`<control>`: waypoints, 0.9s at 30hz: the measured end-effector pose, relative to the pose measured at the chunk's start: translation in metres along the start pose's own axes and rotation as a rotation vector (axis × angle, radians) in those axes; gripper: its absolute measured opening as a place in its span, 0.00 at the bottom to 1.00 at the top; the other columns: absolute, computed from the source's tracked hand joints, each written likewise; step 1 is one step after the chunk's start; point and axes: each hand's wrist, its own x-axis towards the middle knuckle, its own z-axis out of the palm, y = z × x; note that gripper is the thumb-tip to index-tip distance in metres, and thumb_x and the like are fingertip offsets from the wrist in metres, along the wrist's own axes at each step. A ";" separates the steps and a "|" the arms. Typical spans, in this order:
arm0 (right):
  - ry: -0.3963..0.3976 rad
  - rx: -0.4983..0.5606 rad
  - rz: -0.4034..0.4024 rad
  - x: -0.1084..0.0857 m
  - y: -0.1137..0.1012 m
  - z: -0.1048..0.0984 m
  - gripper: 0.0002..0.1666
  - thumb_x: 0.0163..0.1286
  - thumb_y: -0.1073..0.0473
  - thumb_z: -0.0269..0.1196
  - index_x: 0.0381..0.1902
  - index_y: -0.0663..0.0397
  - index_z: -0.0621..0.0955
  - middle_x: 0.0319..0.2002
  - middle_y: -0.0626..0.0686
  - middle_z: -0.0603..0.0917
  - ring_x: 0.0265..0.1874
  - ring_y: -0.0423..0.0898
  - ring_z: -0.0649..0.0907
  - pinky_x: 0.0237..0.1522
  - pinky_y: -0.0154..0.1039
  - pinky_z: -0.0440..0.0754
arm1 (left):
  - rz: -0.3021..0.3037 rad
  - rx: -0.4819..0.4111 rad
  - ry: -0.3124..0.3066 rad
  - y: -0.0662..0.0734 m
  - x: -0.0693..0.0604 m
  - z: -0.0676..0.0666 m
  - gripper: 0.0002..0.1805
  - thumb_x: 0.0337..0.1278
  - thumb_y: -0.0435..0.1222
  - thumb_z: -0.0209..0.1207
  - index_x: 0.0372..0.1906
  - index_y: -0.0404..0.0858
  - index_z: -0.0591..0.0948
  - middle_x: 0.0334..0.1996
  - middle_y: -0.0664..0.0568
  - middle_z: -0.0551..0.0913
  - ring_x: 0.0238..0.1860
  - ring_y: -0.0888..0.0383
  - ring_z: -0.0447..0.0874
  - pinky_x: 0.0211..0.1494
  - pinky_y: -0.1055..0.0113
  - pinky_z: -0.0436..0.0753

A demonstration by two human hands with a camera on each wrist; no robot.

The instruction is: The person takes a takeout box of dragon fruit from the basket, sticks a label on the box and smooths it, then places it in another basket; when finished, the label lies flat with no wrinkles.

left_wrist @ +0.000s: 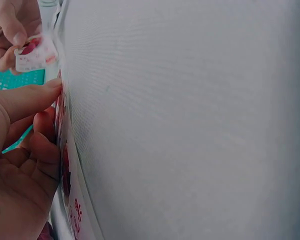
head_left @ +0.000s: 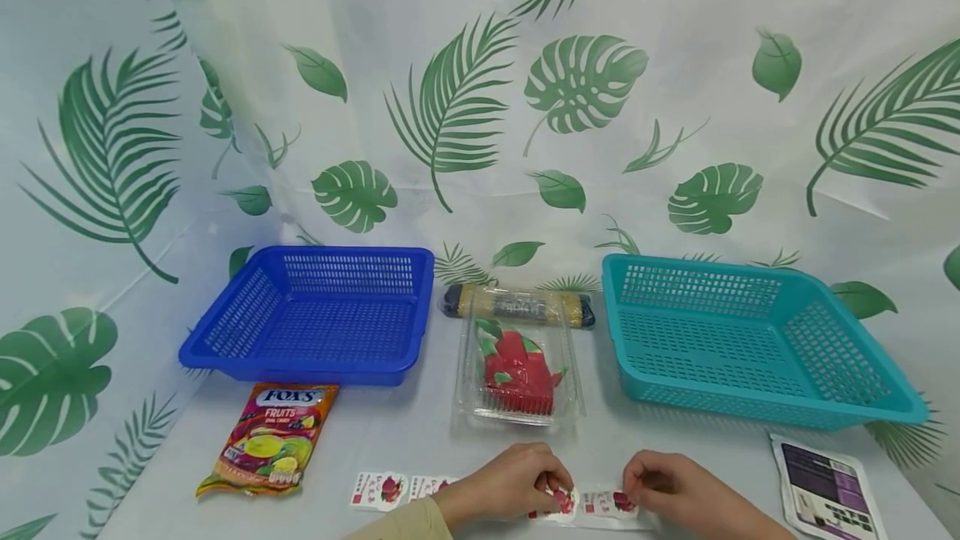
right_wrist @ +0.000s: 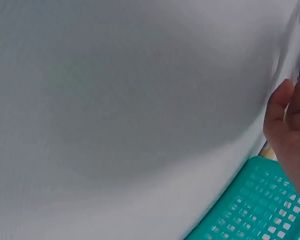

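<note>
A strip of white stickers (head_left: 381, 490) printed with red dragon fruit lies along the table's front. My left hand (head_left: 517, 482), fingers curled, holds the strip near its middle; in the left wrist view its thumb presses against the printed side. At the strip's right end, my right hand (head_left: 671, 490) pinches the edge of a dragon fruit sticker (left_wrist: 32, 52), seen best in the left wrist view. Whether that sticker is fully off the strip is unclear. Behind the hands sits a clear plastic box (head_left: 468, 407) holding a red and green dragon fruit (head_left: 517, 365).
A blue basket (head_left: 307, 369) stands at the left, with a bag of fruit candy (head_left: 273, 440) before it. On the right are a teal basket (head_left: 750, 402) and a white and purple pouch (head_left: 828, 490). A dark and gold package (head_left: 453, 300) lies behind the box.
</note>
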 end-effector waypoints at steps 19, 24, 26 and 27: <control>0.143 -0.084 0.007 0.008 -0.059 -0.033 0.12 0.75 0.61 0.56 0.47 0.67 0.77 0.45 0.61 0.80 0.40 0.42 0.82 0.42 0.37 0.83 | 0.075 -0.039 -0.014 0.028 -0.006 -0.034 0.09 0.64 0.35 0.62 0.47 0.42 0.86 0.34 0.63 0.76 0.32 0.77 0.72 0.37 0.83 0.74; 0.164 -0.135 0.002 0.024 -0.080 -0.036 0.12 0.74 0.59 0.58 0.47 0.64 0.77 0.43 0.59 0.80 0.39 0.44 0.82 0.42 0.37 0.83 | 0.166 -0.151 0.147 0.034 -0.001 -0.069 0.10 0.67 0.36 0.59 0.49 0.41 0.84 0.36 0.58 0.78 0.31 0.73 0.70 0.35 0.81 0.75; 0.174 -0.153 -0.003 0.033 -0.088 -0.036 0.13 0.74 0.57 0.59 0.47 0.63 0.78 0.43 0.59 0.81 0.39 0.46 0.82 0.42 0.37 0.82 | 0.168 -0.185 0.185 0.033 0.002 -0.082 0.10 0.67 0.36 0.60 0.50 0.42 0.84 0.37 0.59 0.78 0.32 0.70 0.70 0.36 0.79 0.75; 0.181 -0.161 -0.008 0.037 -0.093 -0.036 0.13 0.73 0.57 0.59 0.47 0.63 0.78 0.43 0.59 0.81 0.40 0.47 0.82 0.42 0.37 0.82 | 0.163 -0.199 0.191 0.033 0.003 -0.087 0.11 0.67 0.36 0.59 0.51 0.42 0.84 0.36 0.59 0.77 0.33 0.70 0.69 0.36 0.78 0.74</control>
